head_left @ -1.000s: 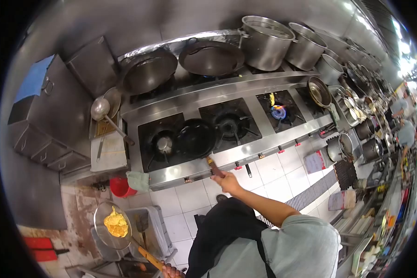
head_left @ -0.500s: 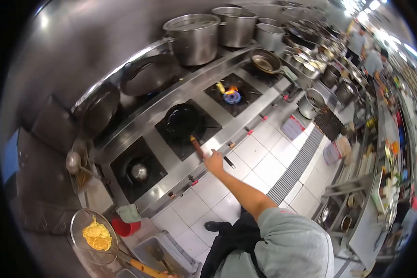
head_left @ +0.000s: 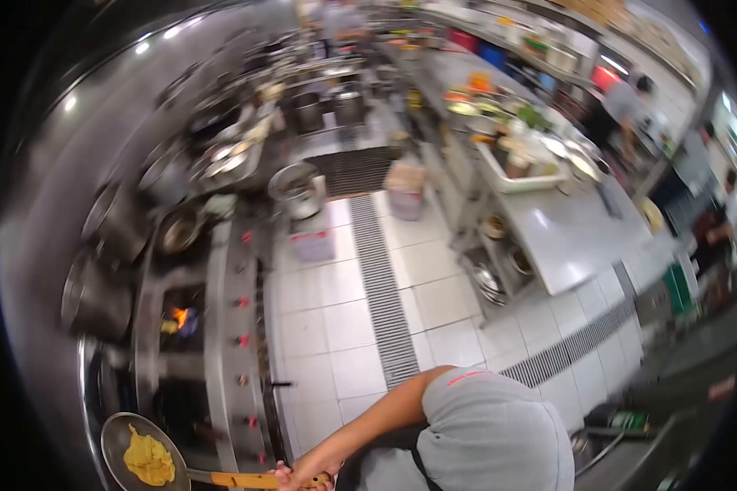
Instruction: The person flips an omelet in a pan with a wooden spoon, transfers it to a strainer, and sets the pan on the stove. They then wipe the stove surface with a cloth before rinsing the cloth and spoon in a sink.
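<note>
At the bottom edge, a wide round skimmer (head_left: pixel 110 458) holds a folded piece of yellow egg (head_left: pixel 149 460). Its wooden handle (head_left: pixel 241 480) runs right to my two hands, which are close together. My left hand (head_left: pixel 283 476) is closed on the handle, partly hidden by my other hand. My right hand (head_left: pixel 309 466) reaches down onto the handle beside it, fingers bent round it. Left of the stove front, a dark pan (head_left: pixel 180 405) sits blurred on a burner, apart from both hands.
A flame (head_left: pixel 185 319) burns on a stove burner beside tall pots (head_left: pixel 98 295). A steel table (head_left: pixel 549 233) with food containers stands right. A pot (head_left: pixel 297 192) and tubs stand on the tiled floor, crossed by a drain grate (head_left: pixel 373 278). Several people are farther back.
The view has swung right, along the aisle. My right hand has left the pan's handle and come to the skimmer's handle beside my left hand. The egg still lies in the skimmer.
</note>
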`<state>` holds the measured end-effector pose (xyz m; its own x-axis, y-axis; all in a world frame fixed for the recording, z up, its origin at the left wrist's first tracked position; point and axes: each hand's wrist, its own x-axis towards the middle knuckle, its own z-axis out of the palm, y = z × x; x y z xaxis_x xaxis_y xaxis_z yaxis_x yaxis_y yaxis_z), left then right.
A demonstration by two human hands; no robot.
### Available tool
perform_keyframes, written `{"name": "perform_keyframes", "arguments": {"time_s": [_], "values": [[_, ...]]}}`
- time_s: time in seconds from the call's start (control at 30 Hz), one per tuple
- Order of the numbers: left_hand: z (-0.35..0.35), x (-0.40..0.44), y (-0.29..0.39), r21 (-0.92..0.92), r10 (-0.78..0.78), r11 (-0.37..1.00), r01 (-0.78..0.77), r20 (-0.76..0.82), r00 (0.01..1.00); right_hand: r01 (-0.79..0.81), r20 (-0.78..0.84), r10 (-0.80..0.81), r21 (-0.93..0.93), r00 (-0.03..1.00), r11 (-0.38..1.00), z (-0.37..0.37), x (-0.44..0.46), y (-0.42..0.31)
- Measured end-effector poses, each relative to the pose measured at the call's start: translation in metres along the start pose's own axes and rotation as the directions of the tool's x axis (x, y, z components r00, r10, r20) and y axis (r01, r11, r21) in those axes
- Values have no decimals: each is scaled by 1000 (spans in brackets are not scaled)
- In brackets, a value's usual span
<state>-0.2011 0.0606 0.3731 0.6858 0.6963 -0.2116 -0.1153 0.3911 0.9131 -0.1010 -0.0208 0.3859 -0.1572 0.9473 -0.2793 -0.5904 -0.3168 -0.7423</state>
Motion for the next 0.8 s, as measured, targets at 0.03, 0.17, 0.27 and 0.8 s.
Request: {"name": "perform_keyframes", "arguments": {"time_s": [0.03,0.17,0.27,0.8], "values": [[22,2,-7,16,-15,1000,14,68,998,52,-124,-53,-11,991,999,-9,-20,1],[96,9,-36,45,-63,998,52,283,957,141,-502,-177,-109,846,984,-30,-68,-1],[122,38,-57,180,-173,980,80,591,788,280,-535,-270,-66,800,958,-39,-137,-4],[120,325,-189,567,-609,705,426,175,774,651,-938,250,347,240,675,-83,-252,47]]}}
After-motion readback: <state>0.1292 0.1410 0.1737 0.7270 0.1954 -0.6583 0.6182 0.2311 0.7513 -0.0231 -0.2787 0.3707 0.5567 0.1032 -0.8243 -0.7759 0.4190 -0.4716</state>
